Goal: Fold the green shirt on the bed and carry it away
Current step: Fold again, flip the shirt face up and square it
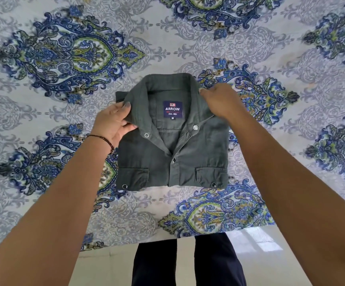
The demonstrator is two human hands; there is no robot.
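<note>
A dark blue label (172, 109) sits inside the collar of the green shirt (172, 153), at the shirt's far end between the two collar points. It reads "ARROW" in white capitals under a small red and white flag mark, then "USA-1851" in smaller letters below a thin red line. A small white tab (173, 118) just beneath the label shows the size "M".

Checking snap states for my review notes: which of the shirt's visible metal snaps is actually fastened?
The placket snap at mid-chest: there the two front edges meet closed. The two collar snaps sit apart with the neck open; the pocket snaps lie at the bottom fold.
</note>
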